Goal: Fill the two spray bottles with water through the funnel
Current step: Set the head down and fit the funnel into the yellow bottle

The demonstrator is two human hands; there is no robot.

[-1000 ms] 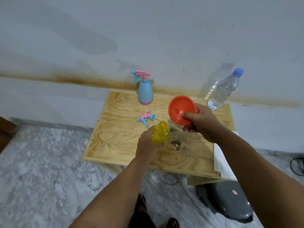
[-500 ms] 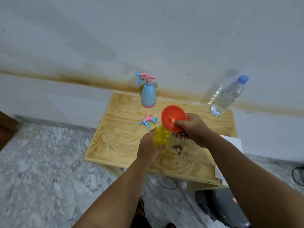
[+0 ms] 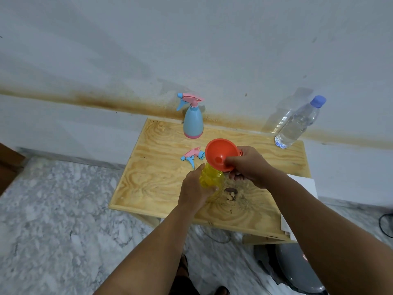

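Note:
A yellow spray bottle [image 3: 211, 179] without its head stands on the wooden table [image 3: 161, 177], gripped around its body by my left hand [image 3: 194, 188]. An orange funnel [image 3: 220, 155] sits over the bottle's neck, tilted toward me, with my right hand [image 3: 247, 166] holding its rim. The loose pink and blue spray head [image 3: 192, 156] lies on the table just left of the funnel. A blue spray bottle [image 3: 193, 122] with its pink head on stands at the back edge. At the back right corner stands a clear water bottle [image 3: 297, 123] with a blue cap.
The table stands against a stained white wall. A dark knot [image 3: 230, 193] marks the wood right of the yellow bottle. White sheets [image 3: 306, 186] lie at the table's right edge. A grey round object [image 3: 295, 271] sits on the marble floor below right.
My right hand has brought the funnel leftward and down from beside the yellow bottle onto its neck. My left hand has kept its grip on the bottle.

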